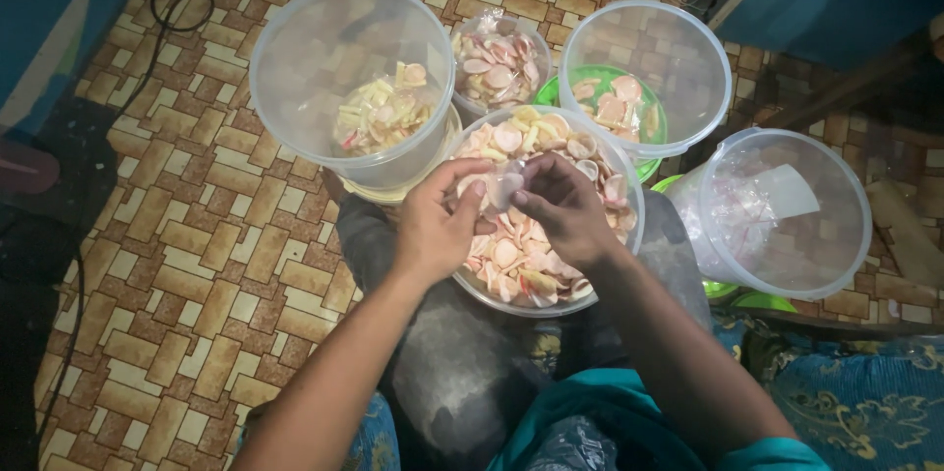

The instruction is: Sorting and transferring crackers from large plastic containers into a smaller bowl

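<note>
My left hand (438, 220) and my right hand (565, 210) meet over a clear round tub (629, 235) full of pink, white and yellow crackers (516, 255). Between the fingertips of both hands is a small clear plastic bag (503, 186). The tub rests on my lap, over dark trousers.
A clear tub (295, 38) with some yellow crackers stands at the back left. A filled bag of crackers (497, 63) sits behind. Another clear tub (703, 48) over a green dish holds pink crackers. A tub (846, 186) with plastic bags lies at right. Black cables (182, 9) cross the patterned floor.
</note>
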